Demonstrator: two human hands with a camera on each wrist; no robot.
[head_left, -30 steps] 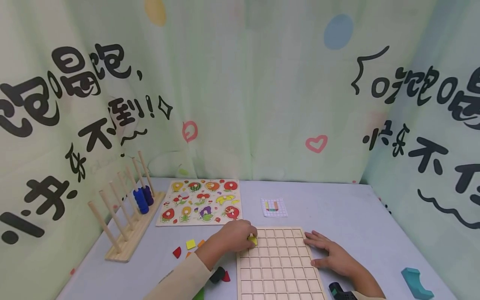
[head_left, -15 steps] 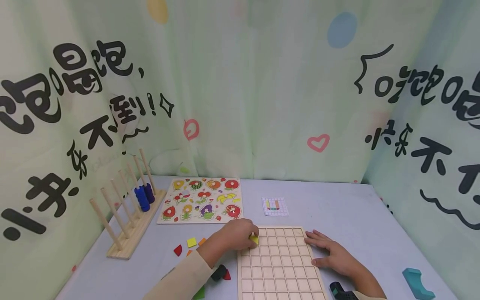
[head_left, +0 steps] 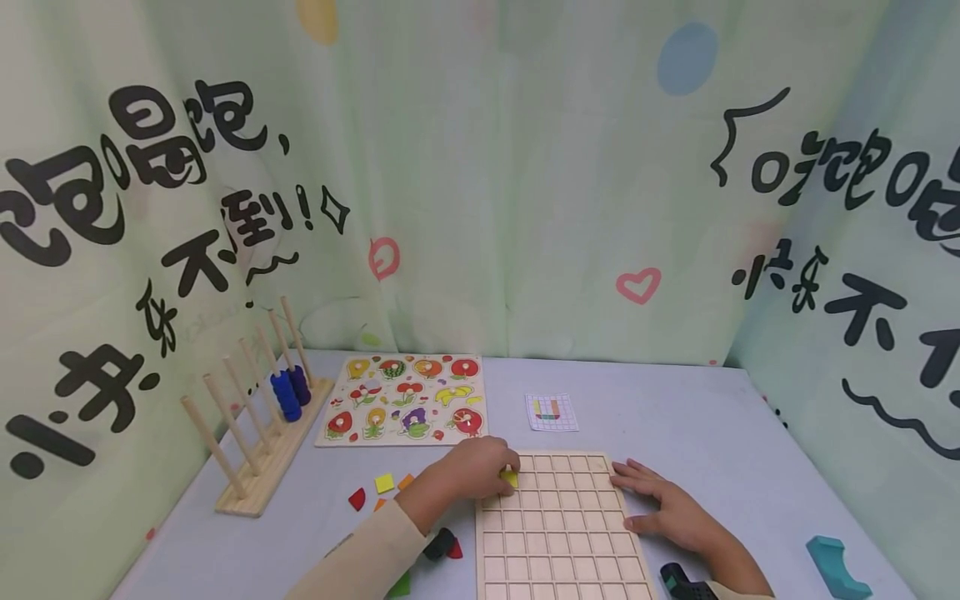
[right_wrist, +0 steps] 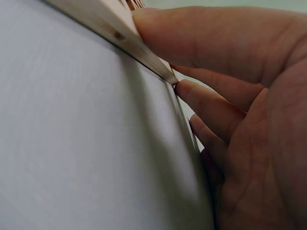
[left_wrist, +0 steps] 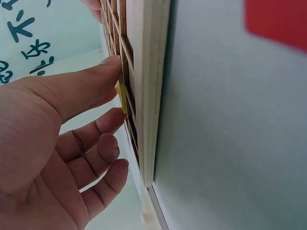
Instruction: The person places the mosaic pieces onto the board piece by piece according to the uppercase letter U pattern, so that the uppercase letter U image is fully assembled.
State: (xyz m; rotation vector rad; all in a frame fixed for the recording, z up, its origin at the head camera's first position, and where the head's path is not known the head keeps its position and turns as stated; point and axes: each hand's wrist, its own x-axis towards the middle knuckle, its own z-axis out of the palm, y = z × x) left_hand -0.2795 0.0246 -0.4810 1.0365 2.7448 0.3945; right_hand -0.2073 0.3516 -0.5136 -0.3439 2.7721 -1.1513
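A pale wooden grid board (head_left: pixel 558 525) lies on the table before me. At its far left corner, my left hand (head_left: pixel 478 468) pinches a small yellow tile (head_left: pixel 510 479) between thumb and index finger. In the left wrist view this yellow tile (left_wrist: pixel 122 98) sits edge-on right at the grid slots, while the other fingers curl loosely beside the board. My right hand (head_left: pixel 666 510) rests along the board's right edge, fingers fairly straight. The right wrist view has the thumb (right_wrist: pixel 192 36) on top of the board's rim (right_wrist: pixel 129 40) and fingertips close against its side.
Loose pieces lie left of the board: a yellow square (head_left: pixel 385 482), a red piece (head_left: pixel 357 499) and a green one (head_left: pixel 400 586). Behind stand a peg rack (head_left: pixel 273 450) with blue beads, a fruit puzzle (head_left: pixel 405 400) and a pattern card (head_left: pixel 552 412). A teal block (head_left: pixel 836 567) is far right.
The head view has shifted slightly. Both hands keep their places on the board, and the yellow tile stays in the left hand's pinch.
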